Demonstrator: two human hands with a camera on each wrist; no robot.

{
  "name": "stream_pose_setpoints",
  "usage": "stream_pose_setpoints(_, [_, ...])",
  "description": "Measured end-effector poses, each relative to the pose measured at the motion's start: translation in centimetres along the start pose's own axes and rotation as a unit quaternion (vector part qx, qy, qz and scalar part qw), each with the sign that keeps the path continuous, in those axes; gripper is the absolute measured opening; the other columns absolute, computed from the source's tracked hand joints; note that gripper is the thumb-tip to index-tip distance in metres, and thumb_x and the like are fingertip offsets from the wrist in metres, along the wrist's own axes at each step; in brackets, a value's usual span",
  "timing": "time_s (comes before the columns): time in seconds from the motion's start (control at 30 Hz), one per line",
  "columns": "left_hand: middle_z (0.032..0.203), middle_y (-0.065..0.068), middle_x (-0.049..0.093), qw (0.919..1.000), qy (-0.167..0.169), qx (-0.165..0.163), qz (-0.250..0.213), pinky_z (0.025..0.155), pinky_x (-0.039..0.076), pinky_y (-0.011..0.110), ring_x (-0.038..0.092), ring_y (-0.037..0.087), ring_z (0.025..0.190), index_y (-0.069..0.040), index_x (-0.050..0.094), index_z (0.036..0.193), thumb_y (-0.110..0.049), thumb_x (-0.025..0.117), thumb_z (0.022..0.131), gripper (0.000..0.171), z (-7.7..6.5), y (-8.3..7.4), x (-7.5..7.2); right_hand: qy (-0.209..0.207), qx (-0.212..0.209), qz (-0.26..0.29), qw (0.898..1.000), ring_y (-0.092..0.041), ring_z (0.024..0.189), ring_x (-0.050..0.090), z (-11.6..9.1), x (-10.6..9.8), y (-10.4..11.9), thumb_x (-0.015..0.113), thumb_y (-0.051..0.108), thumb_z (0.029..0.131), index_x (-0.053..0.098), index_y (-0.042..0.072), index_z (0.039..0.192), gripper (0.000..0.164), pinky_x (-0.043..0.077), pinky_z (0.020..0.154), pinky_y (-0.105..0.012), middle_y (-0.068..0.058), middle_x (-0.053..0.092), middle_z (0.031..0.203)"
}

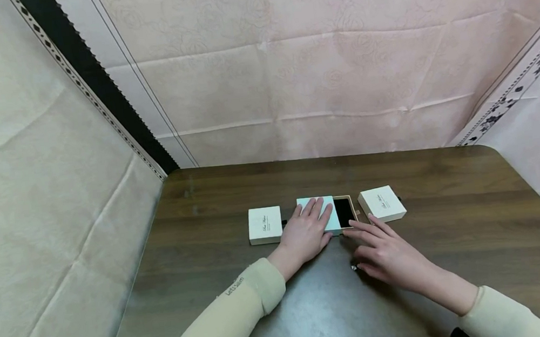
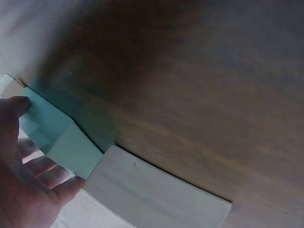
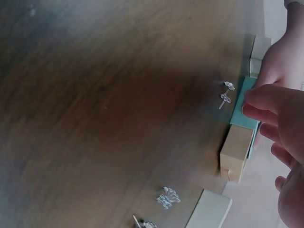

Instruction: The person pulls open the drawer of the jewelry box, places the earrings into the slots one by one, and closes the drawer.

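A light-blue sliding box (image 1: pixel 332 218) lies on the table, its black-lined drawer (image 1: pixel 344 211) partly out to the right. My left hand (image 1: pixel 303 236) rests on the box, fingers stretched across the top; in the left wrist view its thumb touches the front side (image 2: pixel 52 114). Over the drawer's near corner hovers my right hand (image 1: pixel 388 257), fingers loosely bent, nothing seen between them. In the right wrist view, silvery flower-like earrings (image 3: pixel 226 95) lie on the wood before the box. Another sparkling, openwork piece (image 3: pixel 167 197) lies farther along, with a third partly cut off.
A white box (image 1: pixel 264 226) with small lettering stands left of the light-blue one, and another white box (image 1: pixel 382 204) sits angled at its right. Dark tabs show at their right sides. The wooden table (image 1: pixel 233 188) ends at cloth-hung walls (image 1: pixel 340 91).
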State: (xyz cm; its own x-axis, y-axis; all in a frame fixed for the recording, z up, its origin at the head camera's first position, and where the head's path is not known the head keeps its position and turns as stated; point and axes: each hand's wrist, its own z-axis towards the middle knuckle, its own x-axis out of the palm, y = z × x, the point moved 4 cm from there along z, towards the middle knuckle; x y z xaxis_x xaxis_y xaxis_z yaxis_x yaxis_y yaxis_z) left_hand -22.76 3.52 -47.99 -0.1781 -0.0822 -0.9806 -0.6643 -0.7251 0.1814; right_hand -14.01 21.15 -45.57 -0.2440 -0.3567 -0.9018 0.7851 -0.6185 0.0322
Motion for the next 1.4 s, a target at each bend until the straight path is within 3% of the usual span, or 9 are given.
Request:
stream_pose_setpoints(0.23, [0.17,0.01,0.04,1.0,0.007,0.0,-0.003,0.124,0.039,0.044,0.039,0.024,0.157,-0.018,0.038,0.168,-0.053,0.051,0.111,0.068,0.0,0.0,0.0,0.011,-0.001,-0.001,1.0,-0.037,0.136,0.059,-0.1,0.9,0.2,0.095,0.011,0.073,0.079,0.013,0.089,0.023,0.032,0.122,-0.06,-0.013,0.073,0.13])
stream_pose_setpoints(0.43, [0.17,0.01,0.039,1.0,0.009,0.0,0.0,0.124,0.039,0.044,0.039,0.024,0.157,-0.018,0.038,0.168,-0.053,0.051,0.111,0.068,0.0,0.0,0.0,0.009,-0.013,0.003,1.0,-0.038,0.134,0.06,0.0,1.2,0.2,0.095,0.009,0.073,0.079,0.013,0.089,0.023,0.015,0.132,-0.048,-0.014,0.073,0.13])
stream_pose_setpoints(0.57, [0.17,0.01,0.04,1.0,0.008,-0.001,-0.002,0.123,0.039,0.043,0.039,0.024,0.157,-0.018,0.038,0.168,-0.053,0.052,0.111,0.068,-0.1,0.0,-0.1,0.004,-0.022,0.002,1.0,-0.039,0.133,0.061,0.0,1.4,0.3,0.094,0.01,0.073,0.078,0.013,0.086,0.021,0.011,0.133,-0.046,-0.014,0.072,0.13])
stream_pose_setpoints(0.73, [0.171,0.01,0.039,1.0,0.008,0.0,-0.005,0.124,0.038,0.044,0.038,0.024,0.157,-0.018,0.037,0.168,-0.052,0.051,0.111,0.068,-0.1,0.0,0.0,0.0,-0.025,0.0,1.0,-0.038,0.133,0.062,0.0,1.6,0.4,0.094,0.011,0.074,0.078,0.013,0.084,0.019,0.02,0.131,-0.051,-0.013,0.073,0.129])
stream_pose_setpoints(0.93, [0.171,0.01,0.039,1.0,0.006,0.001,-0.001,0.124,0.039,0.044,0.038,0.024,0.157,-0.018,0.036,0.168,-0.052,0.051,0.112,0.068,-0.1,0.0,0.1,0.001,-0.024,0.001,1.0,-0.037,0.132,0.063,0.1,1.8,0.3,0.095,0.012,0.075,0.077,0.014,0.083,0.02,0.039,0.115,-0.064,-0.012,0.074,0.129])
stream_pose_setpoints(1.4, [0.171,0.011,0.038,1.0,0.009,0.001,-0.003,0.124,0.038,0.045,0.037,0.024,0.158,-0.018,0.035,0.169,-0.051,0.051,0.112,0.068,0.0,-0.1,0.1,0.001,-0.032,0.005,0.999,-0.038,0.132,0.063,0.4,2.1,0.6,0.094,0.011,0.075,0.074,0.015,0.083,0.022,0.04,0.113,-0.066,-0.011,0.073,0.129])
